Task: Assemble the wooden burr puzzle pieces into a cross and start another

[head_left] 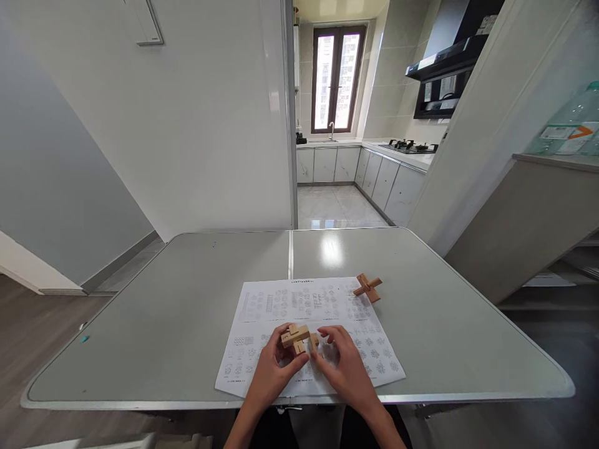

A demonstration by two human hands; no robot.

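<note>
Over the printed sheet, my left hand [274, 368] is closed around a partly joined wooden burr puzzle [296, 337], made of light notched blocks set crosswise. Dark marks show on the ends of some of its blocks. Just to its right, my right hand [341, 358] pinches a small notched puzzle piece [313, 342] between thumb and fingers. The piece is very close to the joined blocks; whether they touch I cannot tell. Beneath both hands lies the white instruction sheet [266, 305], covered with rows of small diagrams. My fingers hide part of the blocks.
A darker, cross-shaped wooden puzzle [367, 287] rests on the sheet's upper right corner. The grey-green table [187, 312] has a metal rim and a centre seam. A small teal bit [85, 338] lies near its left edge. A plastic bottle [568, 128] stands on a ledge at right.
</note>
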